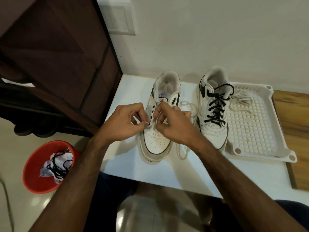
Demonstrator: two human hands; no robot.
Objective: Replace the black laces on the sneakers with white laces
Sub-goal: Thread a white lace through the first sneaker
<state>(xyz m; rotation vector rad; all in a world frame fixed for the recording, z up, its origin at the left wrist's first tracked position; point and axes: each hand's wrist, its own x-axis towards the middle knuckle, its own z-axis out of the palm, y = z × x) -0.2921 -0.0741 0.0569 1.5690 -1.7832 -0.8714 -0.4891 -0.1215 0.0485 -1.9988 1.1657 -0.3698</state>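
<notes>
Red bucket (pixel 48 166) on the floor at far left holds a black lace (pixel 58 166) atop crumpled paper; likely the one already pulled from the near shoe, dropped there to keep the table free.

Left hand (pixel 123 123) at the left sneaker (pixel 157 131): thumb and forefinger pinch a white lace tip at a lower eyelet, other fingers curled under. Judged: feeding the tip through.

Right hand (pixel 173 124) over the same shoe's throat, fingers curled, seemingly pinching the lace or the flap to steady it; exact contact hidden.

White lace (pixel 182 151) trails loose between the shoes, slack for threading.

Right sneaker (pixel 214 114) still carries its black laces (pixel 215 108); untouched, next in line.

White slotted tray (pixel 254 124) at right holds a second white lace (pixel 240 101), kept ready beside that shoe.
</notes>
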